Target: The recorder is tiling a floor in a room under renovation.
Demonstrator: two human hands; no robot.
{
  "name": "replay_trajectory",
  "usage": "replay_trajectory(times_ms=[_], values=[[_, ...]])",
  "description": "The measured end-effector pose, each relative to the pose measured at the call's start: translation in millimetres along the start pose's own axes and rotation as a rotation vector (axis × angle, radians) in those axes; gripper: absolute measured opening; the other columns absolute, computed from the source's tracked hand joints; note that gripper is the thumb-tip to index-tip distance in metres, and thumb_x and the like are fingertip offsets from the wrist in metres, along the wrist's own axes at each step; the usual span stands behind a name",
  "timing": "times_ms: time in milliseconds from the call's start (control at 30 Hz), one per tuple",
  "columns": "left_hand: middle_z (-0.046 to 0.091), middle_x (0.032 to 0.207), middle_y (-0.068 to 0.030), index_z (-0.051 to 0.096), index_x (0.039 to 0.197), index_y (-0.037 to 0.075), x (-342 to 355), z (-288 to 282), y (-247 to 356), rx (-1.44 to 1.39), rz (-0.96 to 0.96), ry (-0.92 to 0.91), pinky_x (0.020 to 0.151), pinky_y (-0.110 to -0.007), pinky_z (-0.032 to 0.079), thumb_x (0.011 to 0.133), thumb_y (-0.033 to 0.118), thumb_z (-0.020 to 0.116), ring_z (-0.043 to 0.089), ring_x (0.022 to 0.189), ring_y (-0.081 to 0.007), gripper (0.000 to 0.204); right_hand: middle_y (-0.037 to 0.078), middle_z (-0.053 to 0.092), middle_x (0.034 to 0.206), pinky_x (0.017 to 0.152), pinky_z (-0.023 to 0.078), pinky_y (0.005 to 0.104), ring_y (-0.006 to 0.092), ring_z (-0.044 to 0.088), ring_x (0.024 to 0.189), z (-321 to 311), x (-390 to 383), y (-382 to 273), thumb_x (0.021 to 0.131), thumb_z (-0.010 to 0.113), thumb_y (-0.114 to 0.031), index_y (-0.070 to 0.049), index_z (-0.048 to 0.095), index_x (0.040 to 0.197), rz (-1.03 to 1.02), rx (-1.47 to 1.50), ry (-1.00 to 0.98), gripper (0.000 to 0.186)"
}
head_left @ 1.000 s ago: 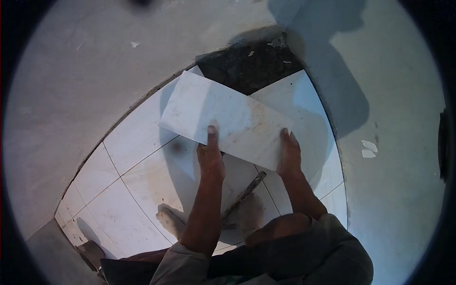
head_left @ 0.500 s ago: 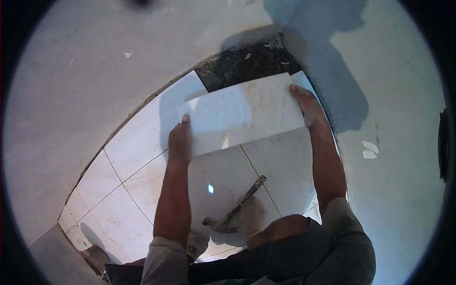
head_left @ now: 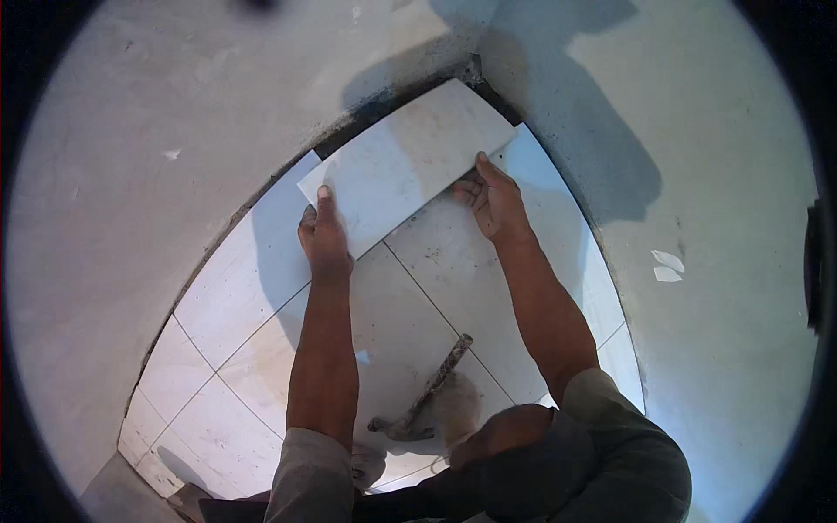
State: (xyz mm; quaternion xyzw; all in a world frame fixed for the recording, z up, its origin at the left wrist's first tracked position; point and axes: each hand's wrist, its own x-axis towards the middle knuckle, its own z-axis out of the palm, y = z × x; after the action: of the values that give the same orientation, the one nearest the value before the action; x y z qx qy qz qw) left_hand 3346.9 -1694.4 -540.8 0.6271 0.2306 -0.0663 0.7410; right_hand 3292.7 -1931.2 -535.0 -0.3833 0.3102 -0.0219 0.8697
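Left hand [head_left: 324,234] grips a white tile's [head_left: 410,161] left end, thumb on top; right hand [head_left: 495,199], fingers curled, thumb at its near edge, grip unclear. The tile lies over the dark gap [head_left: 370,113] at the walls' corner. Nearer, a hammer [head_left: 427,392] rests on the tiled floor [head_left: 240,383].

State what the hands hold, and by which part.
A pale tile: left hand at its left end, right hand at its near long edge, towards the right.
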Motion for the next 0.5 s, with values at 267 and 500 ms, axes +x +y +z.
replay_trajectory(times_ms=[267, 500], values=[[0.050, 0.072, 0.0038, 0.059, 0.094, -0.001, 24.4, 23.9, -5.7, 0.058, 0.076, -0.081, 0.058, -0.023, 0.036, 0.092, 0.038, 0.060, 0.042, 0.064, -0.0061, 0.039, 0.013, 0.063, 0.090, 0.066, 0.052, 0.0314, 0.0199, 0.061, 0.069, 1.0, 22.1, -15.1, 0.094, 0.057, -0.023, 0.006, 0.054, 0.102, 0.048, -0.219, 0.149, 0.031], [0.058, 0.072, -0.0059, 0.060, 0.080, -0.001, 60.0, 18.5, -10.9, 0.471, 0.071, -0.105, 0.059, -0.028, 0.042, 0.092, 0.042, 0.056, 0.052, 0.065, -0.0114, 0.045, 0.017, 0.064, 0.080, 0.053, 0.055, 0.0354, 0.0234, 0.065, 0.060, 12.6, 43.5, -34.3, 0.094, 0.057, -0.029, 0.007, 0.056, 0.096, 0.099, -0.586, 0.228, 0.036]])
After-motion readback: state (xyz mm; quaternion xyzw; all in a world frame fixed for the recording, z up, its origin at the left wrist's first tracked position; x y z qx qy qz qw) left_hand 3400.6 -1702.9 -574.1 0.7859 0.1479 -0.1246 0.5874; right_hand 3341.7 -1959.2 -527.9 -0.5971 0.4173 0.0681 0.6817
